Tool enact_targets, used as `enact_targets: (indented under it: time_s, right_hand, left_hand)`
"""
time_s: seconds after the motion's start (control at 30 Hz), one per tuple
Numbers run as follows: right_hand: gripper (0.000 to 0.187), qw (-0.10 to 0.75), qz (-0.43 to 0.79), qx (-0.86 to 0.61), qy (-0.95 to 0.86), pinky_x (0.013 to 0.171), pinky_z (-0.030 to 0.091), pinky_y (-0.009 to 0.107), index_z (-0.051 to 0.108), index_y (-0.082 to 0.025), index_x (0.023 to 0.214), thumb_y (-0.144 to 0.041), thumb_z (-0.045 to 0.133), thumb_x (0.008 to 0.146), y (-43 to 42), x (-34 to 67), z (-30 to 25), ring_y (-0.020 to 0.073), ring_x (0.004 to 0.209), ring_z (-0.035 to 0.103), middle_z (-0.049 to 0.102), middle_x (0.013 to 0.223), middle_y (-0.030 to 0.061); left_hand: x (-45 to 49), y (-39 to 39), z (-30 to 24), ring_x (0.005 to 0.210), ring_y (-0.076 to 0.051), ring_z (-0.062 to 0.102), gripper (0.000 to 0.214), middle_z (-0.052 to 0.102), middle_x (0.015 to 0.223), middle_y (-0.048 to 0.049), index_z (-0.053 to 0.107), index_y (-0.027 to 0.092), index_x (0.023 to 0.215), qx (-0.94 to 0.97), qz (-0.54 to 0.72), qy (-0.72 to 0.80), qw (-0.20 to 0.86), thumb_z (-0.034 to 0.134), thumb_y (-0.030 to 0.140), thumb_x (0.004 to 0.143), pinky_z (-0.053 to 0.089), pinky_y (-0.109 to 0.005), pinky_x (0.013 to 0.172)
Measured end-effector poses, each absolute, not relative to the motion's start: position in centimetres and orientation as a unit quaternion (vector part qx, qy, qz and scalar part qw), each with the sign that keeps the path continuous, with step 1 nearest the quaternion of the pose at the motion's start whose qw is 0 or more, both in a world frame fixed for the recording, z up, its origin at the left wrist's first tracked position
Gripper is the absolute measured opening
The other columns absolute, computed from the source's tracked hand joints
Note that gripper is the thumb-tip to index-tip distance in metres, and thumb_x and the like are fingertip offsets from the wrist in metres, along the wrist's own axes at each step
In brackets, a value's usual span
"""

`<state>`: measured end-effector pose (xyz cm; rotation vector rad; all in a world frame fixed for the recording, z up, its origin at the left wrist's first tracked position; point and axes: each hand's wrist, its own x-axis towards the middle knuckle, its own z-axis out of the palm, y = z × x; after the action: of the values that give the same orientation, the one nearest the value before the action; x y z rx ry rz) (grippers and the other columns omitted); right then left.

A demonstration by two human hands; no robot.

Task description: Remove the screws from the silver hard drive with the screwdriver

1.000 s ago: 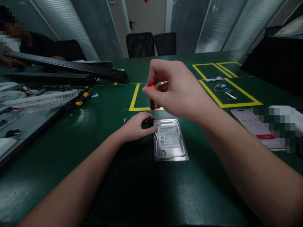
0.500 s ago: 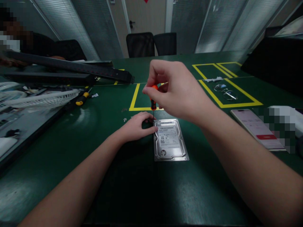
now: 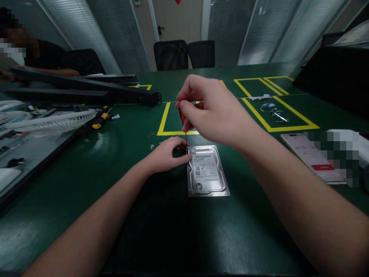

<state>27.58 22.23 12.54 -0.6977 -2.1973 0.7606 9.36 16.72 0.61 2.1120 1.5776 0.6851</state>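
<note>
Way off to the left of the left fingers there's a white grille (image 3: 57, 121), then a yellow-and-black screwdriver (image 3: 100, 120) just lying on the green counter (image 3: 173, 242). Right beside the left fingers sit some tiny pale bits (image 3: 152, 146) (screws, maybe, but too small to swear to). The left hand (image 3: 164, 154) is spread loosely, thumb on the drive's left edge and fingertips half hidden by its far left corner, so steadying more than gripping, I'd say. Next, a red-and-black screwdriver (image 3: 182, 116), nearly upright, its handle pinched in the closed fingers of the right hand (image 3: 211, 107), tip down at that same corner. Can't tell if it's seated. The hard drive (image 3: 207, 173) lies flat, label up, just nearer than those fingers. Progress-wise: casing looks whole, so if those bits are its screws, some are out and this corner's in hand; no clue how many remain. Right of the right fingers: glasses (image 3: 274, 112), then a phone (image 3: 308, 157).
</note>
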Motion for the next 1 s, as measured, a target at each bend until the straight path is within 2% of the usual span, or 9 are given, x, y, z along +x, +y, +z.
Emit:
enact_targets:
  time_s: [0.27, 0.63, 1.0]
  right_hand:
    - [0.007, 0.347, 0.3, -0.273, -0.845, 0.063, 0.052, 0.03, 0.06, -0.024, 0.093, -0.02, 0.058, 0.098, 22.34, 27.6, 12.38, 0.0237, 0.087, 0.074, 0.073, 0.091, 0.0063]
    - [0.007, 0.34, 0.31, -0.271, -0.845, 0.062, 0.05, 0.031, 0.057, -0.024, 0.093, -0.021, 0.059, 0.099, 22.47, 27.67, 12.36, 0.0211, 0.076, 0.072, 0.074, 0.1, 0.0074]
    - [0.013, 0.361, 0.283, -0.264, -0.848, 0.068, 0.053, 0.031, 0.057, -0.025, 0.086, -0.025, 0.067, 0.095, 22.55, 27.77, 12.31, 0.0232, 0.09, 0.072, 0.074, 0.097, 0.0057]
  left_hand:
    - [9.39, 16.7, 0.65, 0.102, -0.025, 0.065, 0.037, 0.071, 0.114, -0.01, 0.067, 0.019, 0.111, 0.759, 0.241, 0.57, 0.203, 0.068, 0.049, 0.09, 0.053, -0.042, 0.092]
    - [9.4, 16.72, 0.64, 0.101, -0.025, 0.064, 0.038, 0.071, 0.113, -0.0099, 0.067, 0.018, 0.111, 0.758, 0.24, 0.573, 0.199, 0.069, 0.05, 0.089, 0.052, -0.041, 0.09]
    - [9.25, 16.79, 0.56, 0.102, -0.025, 0.064, 0.041, 0.07, 0.114, -0.0093, 0.067, 0.019, 0.113, 0.759, 0.239, 0.57, 0.205, 0.069, 0.052, 0.09, 0.052, -0.041, 0.092]
